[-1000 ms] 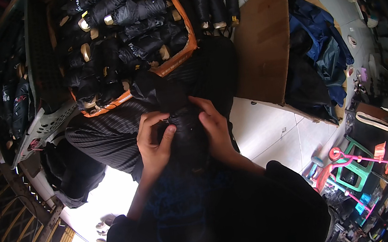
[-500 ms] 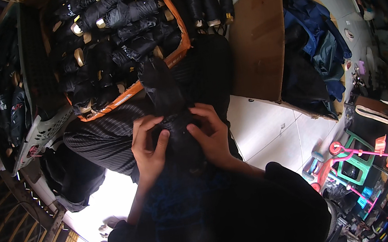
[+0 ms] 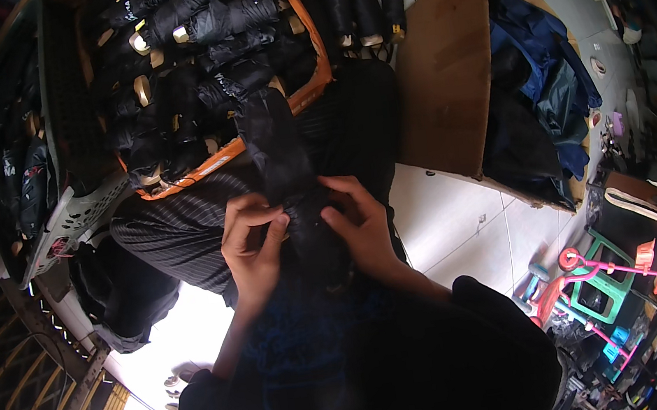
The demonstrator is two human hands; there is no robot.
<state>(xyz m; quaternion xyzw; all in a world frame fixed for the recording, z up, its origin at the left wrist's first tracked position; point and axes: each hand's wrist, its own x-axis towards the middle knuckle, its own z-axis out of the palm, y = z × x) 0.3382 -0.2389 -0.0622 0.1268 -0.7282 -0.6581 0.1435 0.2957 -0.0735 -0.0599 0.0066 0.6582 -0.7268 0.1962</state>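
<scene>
A slim folded black umbrella (image 3: 278,149) lies lengthwise over my lap, its far end against the rim of an orange crate (image 3: 221,161). My left hand (image 3: 249,244) is closed at its left side, with thumb and forefinger pinched together on the dark cloth. Along the opposite side my right hand (image 3: 365,229) curls, thumb and fingers gripping the cloth. The umbrella's near end fades into my dark shirt, so its outline there is hard to make out. Many similar rolled umbrellas (image 3: 234,20) with pale ends fill the crate.
To the left stands a grey perforated basket (image 3: 78,225) holding more black rolls. A cardboard box (image 3: 444,74) with dark and blue cloth (image 3: 552,105) is at the right. Farther right are a green stool (image 3: 606,297) and a pink scooter (image 3: 553,300).
My left thumb and forefinger have come together into a tighter pinch on the cloth. The right hand stays nearly in place. The surroundings have shifted slightly to the right in view.
</scene>
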